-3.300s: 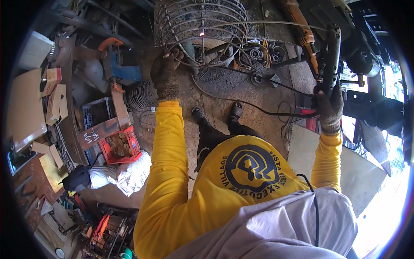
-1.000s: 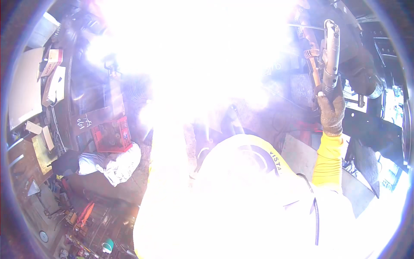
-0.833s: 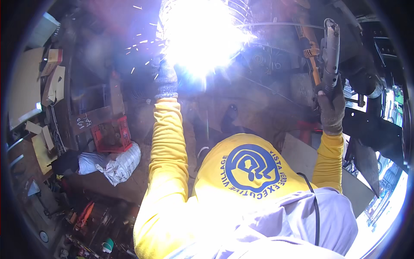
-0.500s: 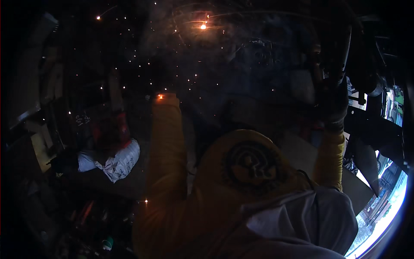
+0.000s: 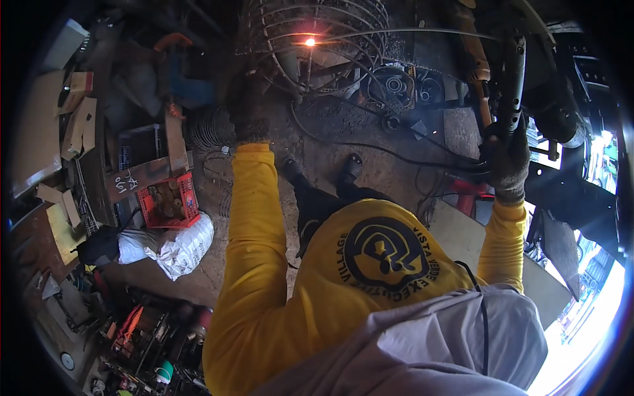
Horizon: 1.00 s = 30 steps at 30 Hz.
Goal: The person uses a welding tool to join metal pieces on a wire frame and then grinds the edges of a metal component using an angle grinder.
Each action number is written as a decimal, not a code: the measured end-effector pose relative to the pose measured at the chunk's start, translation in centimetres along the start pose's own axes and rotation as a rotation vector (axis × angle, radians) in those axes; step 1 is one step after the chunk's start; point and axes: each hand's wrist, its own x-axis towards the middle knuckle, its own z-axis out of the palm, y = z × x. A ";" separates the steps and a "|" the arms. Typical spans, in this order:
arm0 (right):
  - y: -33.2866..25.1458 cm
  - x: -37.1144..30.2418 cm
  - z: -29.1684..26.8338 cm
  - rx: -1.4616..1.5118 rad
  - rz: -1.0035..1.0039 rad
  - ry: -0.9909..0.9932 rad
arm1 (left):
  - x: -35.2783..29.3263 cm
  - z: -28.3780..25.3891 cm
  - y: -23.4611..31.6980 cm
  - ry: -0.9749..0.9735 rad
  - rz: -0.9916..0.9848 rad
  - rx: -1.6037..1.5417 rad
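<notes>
The cage (image 5: 310,63) is at the top of the view, above a dark surface (image 5: 429,53). Its curved wires and a straight bar stand already together in one rounded frame, so I judge that the shaping is mostly done. On the bar, where a curved wire crosses it, one spot (image 5: 310,42) is glowing orange; this joint seems freshly heated and not yet cool. How many other joints are finished and how many remain, I cannot tell, because the upper part is dark and cut by the edge of the view.

A thin rod (image 5: 409,30) goes from near this spot to the holder (image 5: 514,79). Much of its length is left, by my judgement. Whether its tip touches the cage is not clear.

The right hand (image 5: 507,155), gloved, is closed around the holder. The left hand (image 5: 249,109) is in shadow, just beside the lower left of the cage; I cannot tell if it is gripping a wire.

Farther out, an orange tool (image 5: 477,66) lies beside the holder. On the left are a wire coil (image 5: 208,129), a red crate (image 5: 193,204) with round pieces inside, and a white sack (image 5: 183,245).
</notes>
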 end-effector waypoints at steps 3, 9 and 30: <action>-0.6 0.1 0.4 0.008 0.014 0.015 | 0.9 -0.6 0.3 -0.084 -0.097 -0.169; -0.5 0.1 0.5 0.037 0.024 0.034 | 1.2 -2.2 -1.1 -0.223 0.079 -0.035; 1.8 1.4 -1.7 -0.478 -0.503 -0.034 | -1.2 -1.4 -1.6 -0.127 0.222 0.190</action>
